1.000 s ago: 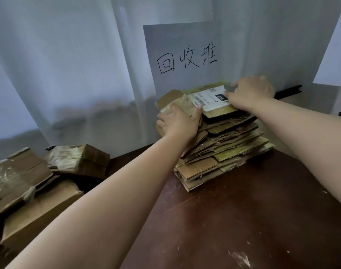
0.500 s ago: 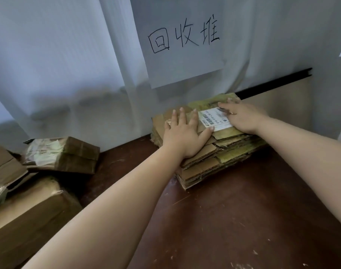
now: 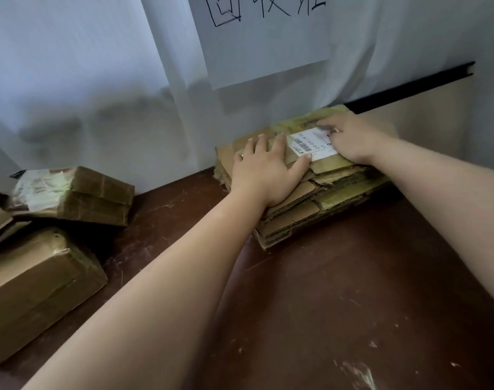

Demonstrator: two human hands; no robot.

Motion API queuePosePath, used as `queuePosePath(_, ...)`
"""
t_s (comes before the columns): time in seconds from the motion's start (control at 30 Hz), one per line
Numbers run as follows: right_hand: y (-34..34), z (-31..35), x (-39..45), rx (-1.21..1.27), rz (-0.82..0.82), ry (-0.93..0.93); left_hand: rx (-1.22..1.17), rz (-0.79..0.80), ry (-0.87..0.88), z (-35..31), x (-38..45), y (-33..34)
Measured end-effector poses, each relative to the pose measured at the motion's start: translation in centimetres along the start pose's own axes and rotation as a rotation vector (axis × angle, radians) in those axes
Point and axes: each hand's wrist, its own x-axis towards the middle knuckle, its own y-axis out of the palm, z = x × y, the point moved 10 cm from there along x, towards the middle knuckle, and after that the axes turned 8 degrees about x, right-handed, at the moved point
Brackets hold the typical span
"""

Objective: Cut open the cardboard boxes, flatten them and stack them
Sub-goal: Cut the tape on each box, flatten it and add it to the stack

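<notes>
Stack [image 3: 310, 212] pressed lower, hands [image 3: 264, 173] flat

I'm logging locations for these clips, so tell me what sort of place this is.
Probably a makeshift recycling or packing corner indoors. A handwritten paper sign hangs on a white curtain, flattened cardboard is stacked on a scuffed brown table, and taped boxes wait at left.
</notes>
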Motion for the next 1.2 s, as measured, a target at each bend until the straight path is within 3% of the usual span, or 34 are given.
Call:
queuePosePath(0.17, -2.4, 1.4, -2.5, -0.139, -0.191, -0.043, 0.008, -0.014, 0.0, -0.2, -0.5, 0.0)
queuePosePath(0.47, -2.1, 2.1, -2.6, -0.206, -0.113, -0.053, -0.016, 0.068, -0.008, 0.0, -0.3, 0.4)
queuePosePath(0.63, -3.6, 3.3, -3.7, -0.246, -0.224, -0.057, -0.124, 0.052, -0.046, 0.7, -0.3, -0.6)
queuePosePath(0.8, -2.6, 3.0, -5.0, -0.176, -0.104, -0.045, 0.174, -0.072, -0.002, -0.5, -0.5, -3.7)
queuePosePath(0.9, -2.9, 3.2, -5.4, -0.161, -0.045, -0.044, 0.082, 0.006, -0.001, -0.4, -0.9, -3.8)
queuePosePath(1.07, -5.2, 4.1, -6.8, -0.125, -0.161, -0.048, 0.032, 0.048, 0.014, -1.0, -2.2, -4.7)
queuePosePath(1.2, -6.6, 4.7, -8.2, -0.165, -0.191, -0.062, -0.186, -0.048, -0.047, -0.4, -3.4, -6.9)
